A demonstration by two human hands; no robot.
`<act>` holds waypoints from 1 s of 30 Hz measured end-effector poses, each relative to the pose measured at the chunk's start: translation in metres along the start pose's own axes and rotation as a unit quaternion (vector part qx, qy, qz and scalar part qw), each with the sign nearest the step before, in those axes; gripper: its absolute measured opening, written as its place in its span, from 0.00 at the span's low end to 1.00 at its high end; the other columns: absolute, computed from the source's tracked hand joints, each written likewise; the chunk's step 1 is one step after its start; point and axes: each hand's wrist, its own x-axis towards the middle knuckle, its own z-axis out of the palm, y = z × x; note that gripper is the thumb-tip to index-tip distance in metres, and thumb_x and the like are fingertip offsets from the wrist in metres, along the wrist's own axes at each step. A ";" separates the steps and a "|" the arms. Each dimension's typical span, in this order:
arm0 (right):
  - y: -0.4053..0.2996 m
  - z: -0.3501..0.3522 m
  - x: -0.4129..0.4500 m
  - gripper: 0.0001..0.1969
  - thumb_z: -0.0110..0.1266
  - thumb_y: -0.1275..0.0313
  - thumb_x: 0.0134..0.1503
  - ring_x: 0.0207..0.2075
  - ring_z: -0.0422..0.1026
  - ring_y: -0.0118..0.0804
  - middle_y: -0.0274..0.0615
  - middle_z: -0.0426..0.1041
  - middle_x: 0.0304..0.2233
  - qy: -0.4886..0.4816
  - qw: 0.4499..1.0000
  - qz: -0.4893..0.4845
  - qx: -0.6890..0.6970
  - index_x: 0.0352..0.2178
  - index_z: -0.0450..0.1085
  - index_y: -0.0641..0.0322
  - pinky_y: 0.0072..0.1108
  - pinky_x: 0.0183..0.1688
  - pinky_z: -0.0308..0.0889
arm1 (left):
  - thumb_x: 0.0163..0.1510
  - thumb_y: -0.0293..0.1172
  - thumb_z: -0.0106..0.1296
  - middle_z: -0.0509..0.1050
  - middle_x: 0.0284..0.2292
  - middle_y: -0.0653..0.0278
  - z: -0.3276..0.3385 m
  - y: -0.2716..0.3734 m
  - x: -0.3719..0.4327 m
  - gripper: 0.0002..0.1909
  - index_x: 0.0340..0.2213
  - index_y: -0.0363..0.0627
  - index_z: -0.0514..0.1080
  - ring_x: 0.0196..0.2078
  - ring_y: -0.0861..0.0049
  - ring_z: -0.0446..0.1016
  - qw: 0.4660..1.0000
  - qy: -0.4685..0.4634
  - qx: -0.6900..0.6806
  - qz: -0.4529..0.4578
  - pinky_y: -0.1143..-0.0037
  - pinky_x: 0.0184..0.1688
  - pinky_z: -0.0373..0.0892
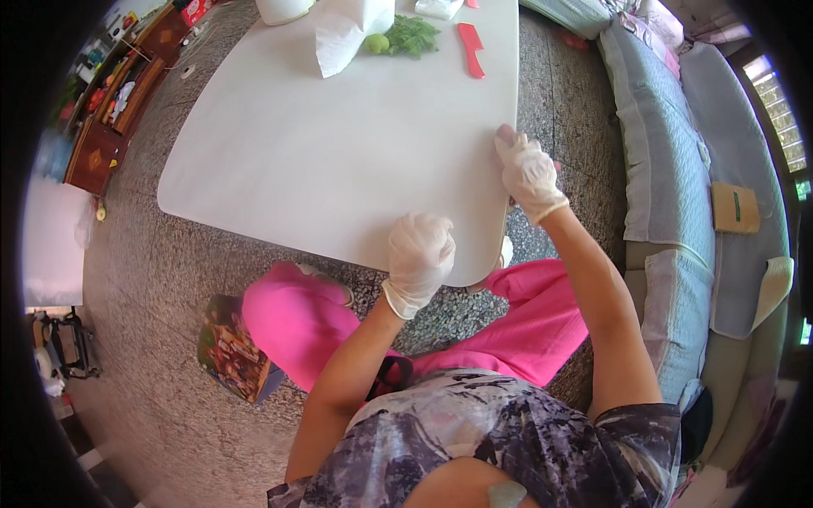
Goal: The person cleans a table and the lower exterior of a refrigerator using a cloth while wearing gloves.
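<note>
A white tabletop [317,152] lies before me. My left hand [419,260], in a thin whitish glove, rests curled on its near edge; its palm is hidden. My right hand [530,174], gloved alike, is bent at the table's right edge. Small reddish patches show beside its fingers; whether they belong to something held is unclear. Farther back lie a flat red plastic tool with a broad blade-like end [470,51], green leaves [411,36] and a small round green fruit [376,44]. A white paper sheet [346,38] stands creased beside the fruit.
A white container [282,9] and a clear plastic packet [438,7] are at the far edge. A sofa with pale blue covers [660,146] runs along the right. A printed box [235,349] stands on the speckled floor by my left leg. Wooden cabinets [101,152] are at left.
</note>
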 end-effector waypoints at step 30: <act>-0.127 -0.032 -0.094 0.25 0.52 0.73 0.46 0.37 0.69 0.42 0.49 0.68 0.44 0.108 0.940 -0.290 0.146 0.48 0.64 0.68 0.31 0.29 0.68 | 0.52 0.10 0.40 0.72 0.35 0.65 -0.072 -0.047 -0.050 0.14 0.35 0.37 0.72 0.34 0.80 0.68 0.898 0.252 -0.217 -0.288 0.78 0.40 0.68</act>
